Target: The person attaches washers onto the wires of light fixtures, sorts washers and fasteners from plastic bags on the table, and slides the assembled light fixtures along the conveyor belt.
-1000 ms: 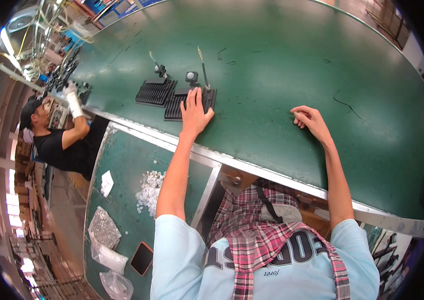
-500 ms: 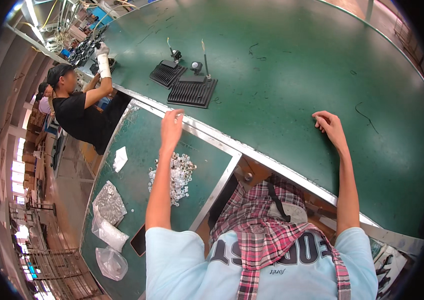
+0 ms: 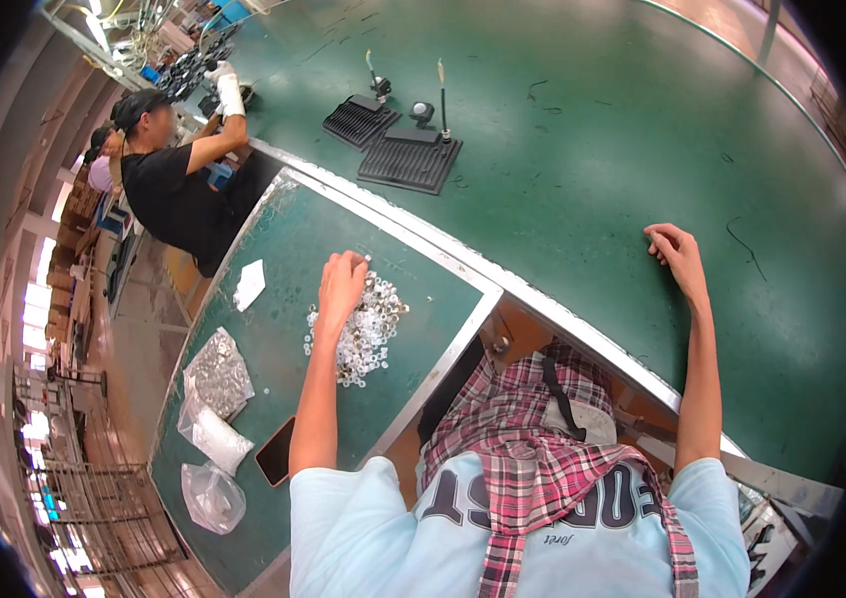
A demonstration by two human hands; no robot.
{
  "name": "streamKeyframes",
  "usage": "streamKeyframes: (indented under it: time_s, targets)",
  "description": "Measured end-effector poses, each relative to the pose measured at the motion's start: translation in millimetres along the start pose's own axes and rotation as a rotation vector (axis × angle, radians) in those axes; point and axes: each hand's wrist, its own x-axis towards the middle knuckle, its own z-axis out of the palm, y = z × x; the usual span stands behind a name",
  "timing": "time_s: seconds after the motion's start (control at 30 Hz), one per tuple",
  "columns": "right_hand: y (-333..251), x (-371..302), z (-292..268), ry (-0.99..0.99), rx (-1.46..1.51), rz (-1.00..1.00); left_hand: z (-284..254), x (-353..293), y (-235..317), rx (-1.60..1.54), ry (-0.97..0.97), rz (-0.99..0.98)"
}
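Note:
My left hand (image 3: 341,286) is at the upper left edge of a pile of small white and metallic ring-like pieces (image 3: 368,334) on the lower green table. Its fingers are bent together, with a small white plastic piece (image 3: 368,258) at the fingertips. Over the larger green table, my right hand (image 3: 680,257) has its fingers curled in toward the thumb; whatever they hold, if anything, is too small to make out. Farther off lie two black finned lamp housings, the nearer one (image 3: 411,161) and the farther one (image 3: 358,122), each with a small round-headed sensor and an upright cable.
A raised metal edge (image 3: 443,237) divides the two tables. Plastic bags of small parts (image 3: 218,374), an empty-looking clear bag (image 3: 211,498), a white paper piece (image 3: 249,285) and a phone (image 3: 276,453) lie at left. A co-worker in black (image 3: 178,184) works at the far left.
My left hand has moved back from the metal edge to the pile of small pieces. The right hand stays in about the same place, while the whole view has shifted slightly.

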Motion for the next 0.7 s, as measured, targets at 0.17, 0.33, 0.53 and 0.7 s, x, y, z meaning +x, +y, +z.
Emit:
streamKeyframes:
  time_s: [0.17,0.33,0.53,0.7]
  targets:
    - [6,1,1,-0.055,0.040,-0.030,-1,-13,-4,-0.059,0.110,0.042]
    - [20,3,-8,-0.036,0.005,0.011,-24,-41,-12,-0.016,0.295,-0.028]
    - [25,9,-9,-0.067,-0.028,-0.006,-72,-101,-79,0.489,0.522,-0.305]
    - [29,15,-11,-0.087,-0.030,-0.023,-89,-151,-149,0.907,0.527,-0.426]
